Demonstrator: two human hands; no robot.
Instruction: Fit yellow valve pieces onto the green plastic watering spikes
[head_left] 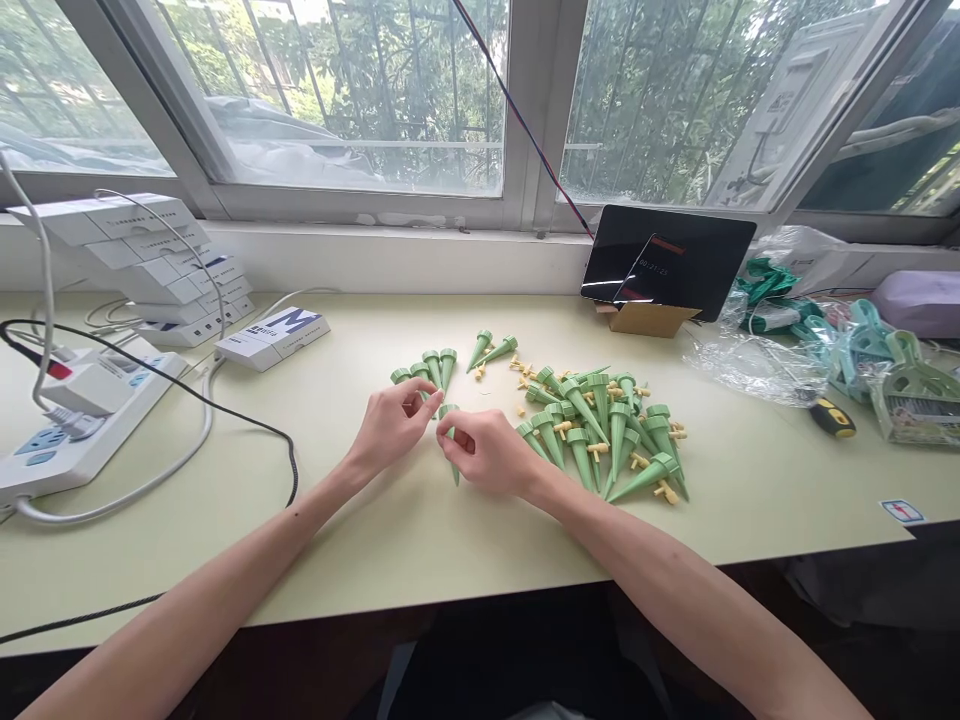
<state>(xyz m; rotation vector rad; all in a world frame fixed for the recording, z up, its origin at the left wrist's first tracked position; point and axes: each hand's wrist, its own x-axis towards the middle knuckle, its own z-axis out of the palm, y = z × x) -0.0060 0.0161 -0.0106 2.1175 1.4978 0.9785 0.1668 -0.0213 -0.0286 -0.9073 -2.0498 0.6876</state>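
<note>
Holding a green spike [455, 474] midway between the desk's [360, 545] front and back edges, the right hand's [487, 452] fingers aim it frontward, seemingly so its cap [448, 409] faces the left hand [396, 418], whose fingers are drawn narrow, their contents impossible to tell.

Small indoor workspace, home or office unclear

You are at a pale desk [360, 570] set right under wide windows [544, 60], with trees [652, 110] outside. It reads as a room for light handwork: a power strip [37, 450] and a stack of white boxes [169, 275] sit to your left, a dark screen [724, 245] is propped ahead, and green plastic spikes [616, 430] lie heaped in front of you.
</note>
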